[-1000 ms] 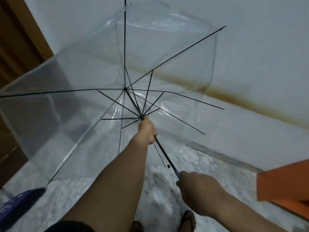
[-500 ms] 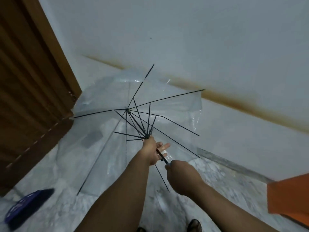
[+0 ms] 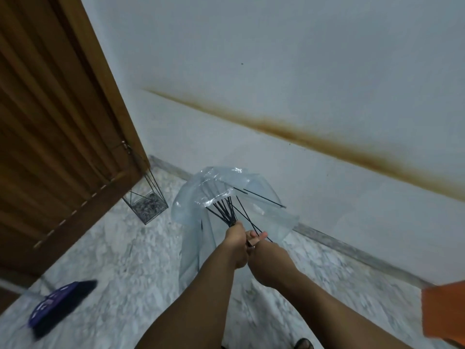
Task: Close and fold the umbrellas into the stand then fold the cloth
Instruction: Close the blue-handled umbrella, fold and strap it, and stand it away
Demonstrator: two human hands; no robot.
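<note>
Head view shows the transparent umbrella (image 3: 226, 195) half collapsed, black ribs bunched, held above the marble floor (image 3: 120, 260) near the wall. Left hand (image 3: 236, 239) grips the shaft at the ribs; right hand (image 3: 268, 258) curls round the handle, touching the left

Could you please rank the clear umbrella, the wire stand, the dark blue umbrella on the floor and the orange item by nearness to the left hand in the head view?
From the left hand:
1. Clear umbrella, gripped by it.
2. Wire stand, up-left by the door.
3. Dark blue umbrella, lower left, and orange item, lower right: too close to call.
</note>
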